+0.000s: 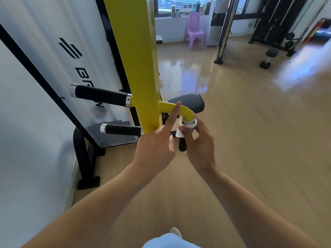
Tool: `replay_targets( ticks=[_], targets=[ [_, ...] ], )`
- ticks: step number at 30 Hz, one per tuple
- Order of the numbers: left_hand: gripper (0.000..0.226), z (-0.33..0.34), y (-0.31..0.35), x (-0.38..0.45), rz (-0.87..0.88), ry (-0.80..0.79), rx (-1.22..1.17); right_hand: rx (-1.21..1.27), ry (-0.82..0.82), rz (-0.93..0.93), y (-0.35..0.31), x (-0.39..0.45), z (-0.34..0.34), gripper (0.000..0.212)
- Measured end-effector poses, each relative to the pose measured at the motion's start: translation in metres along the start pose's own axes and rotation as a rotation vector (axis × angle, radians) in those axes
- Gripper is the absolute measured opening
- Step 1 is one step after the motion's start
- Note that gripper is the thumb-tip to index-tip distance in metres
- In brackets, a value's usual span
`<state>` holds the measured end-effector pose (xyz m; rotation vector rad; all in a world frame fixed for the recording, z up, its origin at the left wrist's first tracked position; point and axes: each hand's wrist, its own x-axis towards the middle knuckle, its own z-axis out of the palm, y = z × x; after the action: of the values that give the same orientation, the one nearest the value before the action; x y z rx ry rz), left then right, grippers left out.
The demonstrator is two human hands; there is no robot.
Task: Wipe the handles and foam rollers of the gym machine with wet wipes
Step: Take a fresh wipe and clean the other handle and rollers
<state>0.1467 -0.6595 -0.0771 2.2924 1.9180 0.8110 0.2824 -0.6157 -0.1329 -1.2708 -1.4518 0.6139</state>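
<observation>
A yellow machine arm [141, 68] runs down the middle, with two black handles [101, 94] [123, 130] sticking out to its left. A curved yellow tube [186, 111] bends right and down into a third black handle [182, 145]. My right hand [200, 145] is wrapped round the top of that handle, pressing a white wet wipe [189, 127] against it. My left hand [157, 145] is beside it, index finger stretched up along the curved tube, holding nothing.
A white panel [53, 59] with a black frame stands at the left on black feet [88, 181]. A black padded seat [188, 102] lies behind the handle. Further back are a purple chair [194, 31], a dumbbell [268, 59] and a weight rack [279, 24] on wood floor.
</observation>
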Motion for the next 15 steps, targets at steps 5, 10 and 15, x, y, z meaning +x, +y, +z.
replay_targets(
  ticks=[5,10,15],
  targets=[
    [0.106,-0.001,0.0,0.002,-0.015,-0.008,0.001,-0.116,-0.223,0.028,0.038,-0.005,0.013,0.029],
    [0.104,-0.002,0.0,0.003,-0.011,-0.004,-0.008,-0.059,-0.17,-0.026,0.029,-0.001,0.013,0.036],
    [0.101,0.0,0.0,0.0,-0.016,-0.002,-0.056,-0.061,-0.169,-0.038,0.03,-0.003,0.018,0.043]
  ],
)
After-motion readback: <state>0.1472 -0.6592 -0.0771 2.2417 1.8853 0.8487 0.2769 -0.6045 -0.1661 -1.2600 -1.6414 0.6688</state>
